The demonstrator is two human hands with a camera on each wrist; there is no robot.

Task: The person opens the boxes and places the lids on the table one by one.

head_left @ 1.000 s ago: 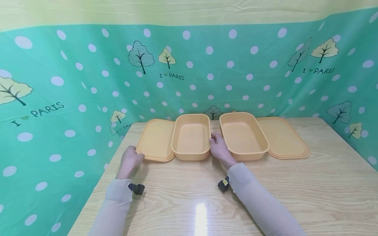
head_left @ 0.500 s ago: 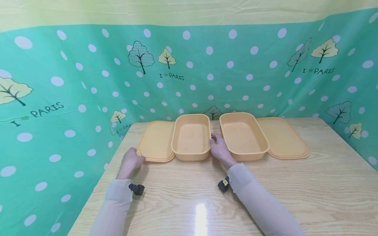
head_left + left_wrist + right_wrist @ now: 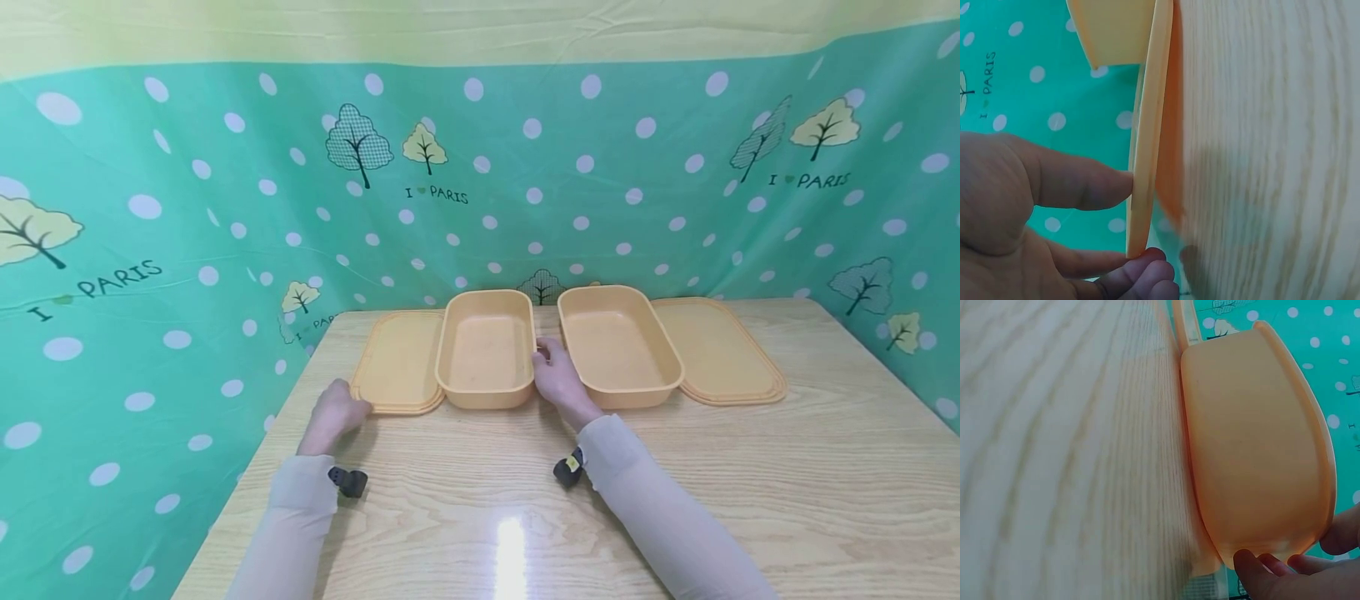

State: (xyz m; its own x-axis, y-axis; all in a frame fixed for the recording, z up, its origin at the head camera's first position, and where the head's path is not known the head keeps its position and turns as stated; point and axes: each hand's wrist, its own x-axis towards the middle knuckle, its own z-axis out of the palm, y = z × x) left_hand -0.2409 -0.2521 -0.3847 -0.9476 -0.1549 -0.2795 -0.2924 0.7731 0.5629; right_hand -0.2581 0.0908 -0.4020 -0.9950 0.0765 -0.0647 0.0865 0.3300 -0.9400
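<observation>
A pale orange plastic lid (image 3: 401, 358) lies at the table's back left. My left hand (image 3: 335, 415) pinches its near left corner. In the left wrist view, the thumb (image 3: 1088, 184) presses the upper side of the lid edge (image 3: 1150, 125), with the other fingers below the corner. A matching rectangular food container (image 3: 486, 346) stands right beside this lid. Against its right wall rests my right hand (image 3: 558, 375). In the right wrist view, fingertips (image 3: 1247, 559) touch the container's wall (image 3: 1254, 437), and one finger reaches its rim.
A second container (image 3: 618, 350) stands just right of my right hand, and another flat lid (image 3: 716, 350) lies beyond it. Behind the wooden table (image 3: 450, 500) hangs a green dotted curtain (image 3: 495, 192), which also runs along the left side.
The left lid has come down slightly toward the table and its left edge has shifted a little right, with the left hand following. My right hand has stayed in place.
</observation>
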